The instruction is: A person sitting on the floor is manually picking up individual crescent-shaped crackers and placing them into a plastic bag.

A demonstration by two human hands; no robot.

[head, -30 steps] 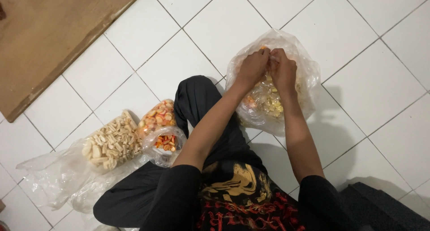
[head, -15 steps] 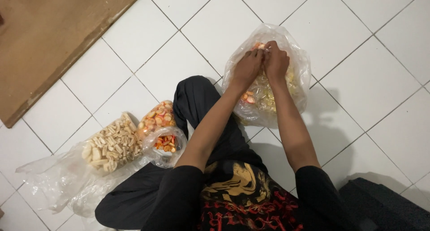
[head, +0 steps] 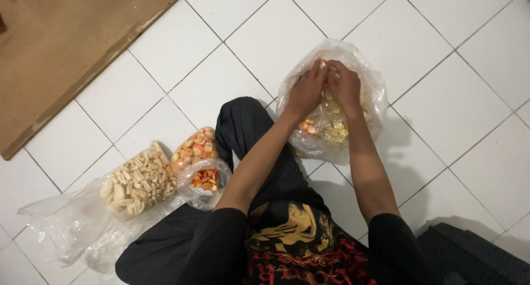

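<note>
A large clear plastic bag (head: 371, 91) of yellow and orange crackers stands on the white tiled floor in front of me. My left hand (head: 306, 90) and my right hand (head: 344, 86) are side by side at the bag's top, fingers closed on the gathered plastic and crackers there. What lies under the fingers is hidden. My forearms reach out over my black-trousered knee (head: 243, 122).
To my left lie a clear bag of pale stick crackers (head: 137, 180), a bag of orange round crackers (head: 194, 146) and a small open bag of red-orange pieces (head: 205, 180). A brown wooden board (head: 61, 36) covers the floor's far left. A dark mat (head: 469, 252) sits at lower right.
Both hands stayed together at the bag's top and shifted slightly lower and nearer to me. The bag's upper plastic changed shape under them.
</note>
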